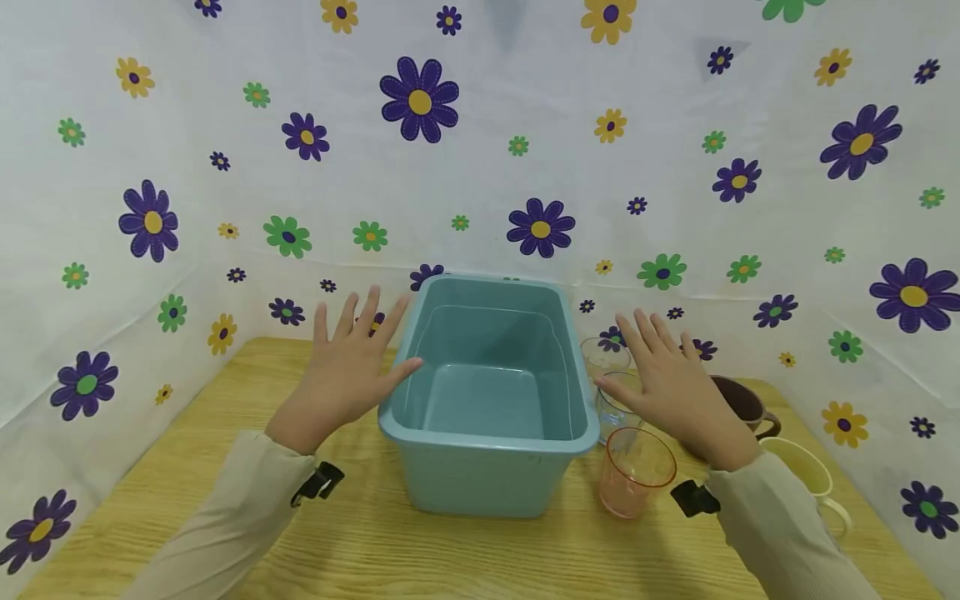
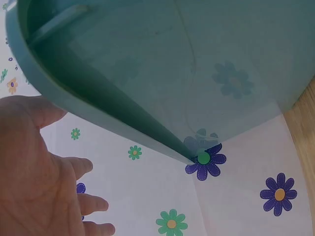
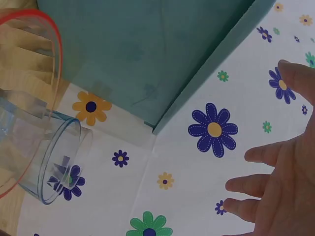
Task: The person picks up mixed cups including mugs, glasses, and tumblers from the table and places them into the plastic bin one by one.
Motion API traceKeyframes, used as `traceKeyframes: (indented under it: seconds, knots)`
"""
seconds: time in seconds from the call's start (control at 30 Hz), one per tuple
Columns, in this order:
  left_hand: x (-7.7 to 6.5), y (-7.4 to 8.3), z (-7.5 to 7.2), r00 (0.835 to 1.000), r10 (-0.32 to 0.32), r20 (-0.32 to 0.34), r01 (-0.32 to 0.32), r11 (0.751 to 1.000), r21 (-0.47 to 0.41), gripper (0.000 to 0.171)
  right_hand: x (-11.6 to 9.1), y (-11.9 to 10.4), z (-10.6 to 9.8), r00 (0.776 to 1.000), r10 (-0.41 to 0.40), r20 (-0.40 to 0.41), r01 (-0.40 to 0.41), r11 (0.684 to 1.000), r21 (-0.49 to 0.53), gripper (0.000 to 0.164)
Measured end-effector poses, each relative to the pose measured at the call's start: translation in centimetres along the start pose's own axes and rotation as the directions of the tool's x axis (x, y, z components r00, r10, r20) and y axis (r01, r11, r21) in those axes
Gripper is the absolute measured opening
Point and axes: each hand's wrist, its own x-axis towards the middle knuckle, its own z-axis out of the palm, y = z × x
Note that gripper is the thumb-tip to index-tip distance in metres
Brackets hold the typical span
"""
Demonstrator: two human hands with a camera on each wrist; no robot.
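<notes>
Head view shows us a white flower-print cloth (image 1: 480, 179) rising round a yellow wood-grain table (image 1: 352, 533). We've got a blue-green rectangular plastic tub (image 1: 483, 477) mid-table, wood grain showing between it and the left edge; its right side's tighter. The person's left hand (image 1: 348, 372) hovers by the tub's left side, right hand (image 1: 671, 387) by the other, fingers spread apart on both; we can't tell whether that left thumb touches. Crowding the right: brown handled mug (image 1: 738, 400), pale yellow handled cup (image 1: 802, 467), pinkish orange-rimmed see-through tumbler (image 1: 633, 487), clear see-through cups (image 1: 615, 423).
</notes>
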Motion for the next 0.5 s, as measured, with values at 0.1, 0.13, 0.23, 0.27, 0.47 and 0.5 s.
traceKeyframes:
  seconds: [0.1, 0.13, 0.23, 0.27, 0.47, 0.5]
  knots:
    - [-0.5, -0.2, 0.0, 1.000, -0.005, 0.000, 0.005, 1.000, 0.004, 0.079, -0.3, 0.1, 0.2, 1.000, -0.011, -0.015, 0.011, 1.000, 0.011, 0.085]
    - [-0.7, -0.3, 0.1, 1.000, -0.006, -0.003, 0.006, 1.000, 0.004, 0.078, -0.5, 0.2, 0.3, 1.000, -0.013, -0.019, 0.013, 1.000, 0.016, 0.085]
    - [-1.4, -0.8, 0.3, 1.000, -0.006, -0.006, 0.006, 1.000, 0.000, 0.078, -0.9, 0.5, 0.6, 1.000, -0.015, -0.027, 0.016, 0.999, 0.033, 0.085]
    - [-1.6, -1.0, 0.5, 1.000, -0.007, -0.006, 0.006, 1.000, -0.005, 0.078, -1.0, 0.6, 0.8, 0.999, -0.014, -0.029, 0.015, 0.999, 0.038, 0.085]
    - [-2.6, -1.5, 1.0, 1.000, 0.000, -0.031, -0.001, 1.000, -0.022, 0.076, -2.2, 1.5, 1.5, 0.998, -0.027, -0.063, 0.033, 0.994, 0.103, 0.084]
    - [-2.7, -1.4, 1.1, 0.999, 0.004, -0.043, -0.005, 1.000, -0.017, 0.076, -2.4, 1.6, 1.6, 0.997, -0.030, -0.070, 0.039, 0.992, 0.120, 0.084]
